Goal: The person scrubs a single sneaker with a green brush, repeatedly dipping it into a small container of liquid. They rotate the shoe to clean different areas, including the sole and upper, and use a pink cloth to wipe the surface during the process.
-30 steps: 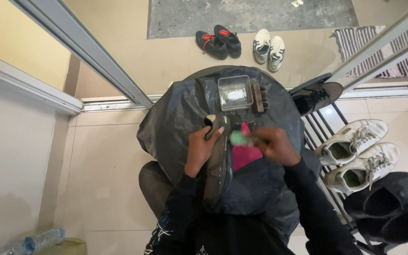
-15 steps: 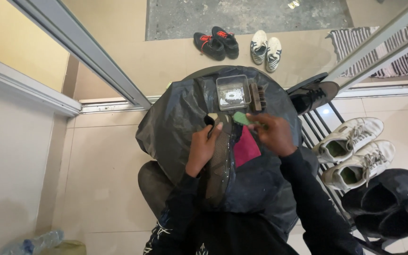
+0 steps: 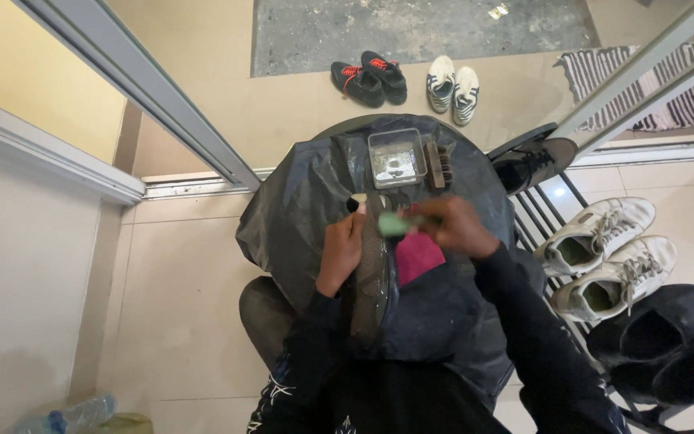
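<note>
My left hand (image 3: 340,249) grips a dark shoe (image 3: 370,277) lying sole-up on a table covered with a black plastic sheet (image 3: 299,201). My right hand (image 3: 453,227) holds a small green brush (image 3: 393,223) against the shoe's sole near the toe. A magenta cloth (image 3: 418,255) lies under my right hand, beside the shoe. A clear square tub (image 3: 395,158) and a wooden brush (image 3: 438,165) sit at the table's far side.
A rack on the right holds white sneakers (image 3: 604,257) and black shoes (image 3: 660,337), plus a dark shoe (image 3: 532,165). Two more pairs (image 3: 407,76) stand on the floor beyond a sliding-door track (image 3: 194,183). A plastic bottle (image 3: 74,411) lies bottom left.
My right hand moved the green brush back and forth: up toward the tub half a second ago, now back left onto the shoe's sole. My left hand has kept hold of the shoe.
</note>
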